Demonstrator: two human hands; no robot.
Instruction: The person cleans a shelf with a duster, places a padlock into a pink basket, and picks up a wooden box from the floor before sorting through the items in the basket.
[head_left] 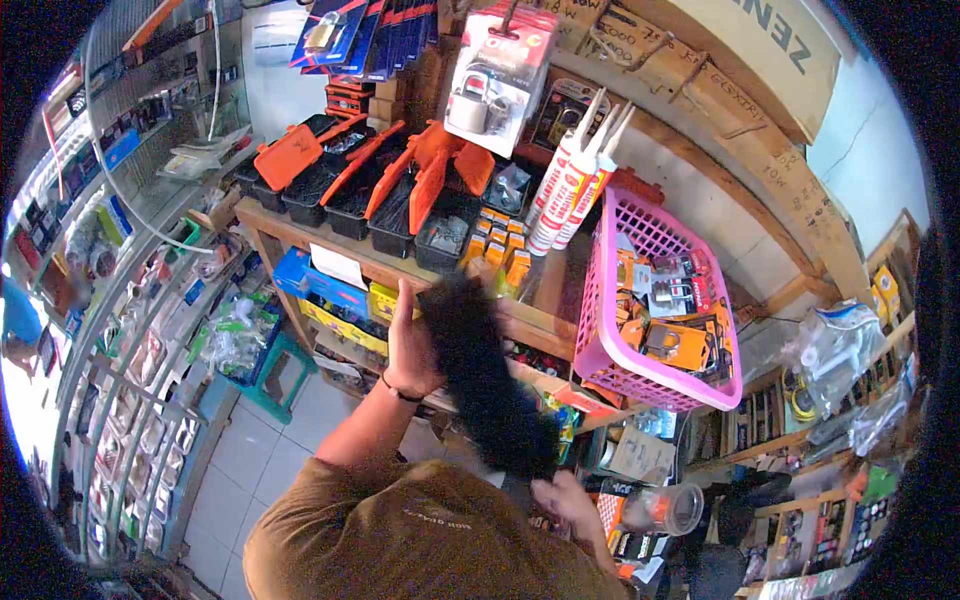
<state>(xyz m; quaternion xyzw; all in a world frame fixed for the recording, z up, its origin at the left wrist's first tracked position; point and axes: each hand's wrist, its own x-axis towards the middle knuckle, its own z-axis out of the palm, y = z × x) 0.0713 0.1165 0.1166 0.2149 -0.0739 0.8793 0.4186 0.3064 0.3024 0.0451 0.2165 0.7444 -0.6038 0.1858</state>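
Shelf (290, 232) above tiles (245, 450); left hand (410, 350), fingers extended against black object (487, 375); right hand (565, 500) blurred, grip unclear.

runs left to right as a wooden shelf (275, 228), carrying black plastic bins (390, 241) with orange lids (288, 157) at left, small orange boxes (497, 238) mid-shelf, white silicone tubes (560, 195) beside them, and a pink plastic basket (597, 290) at right.
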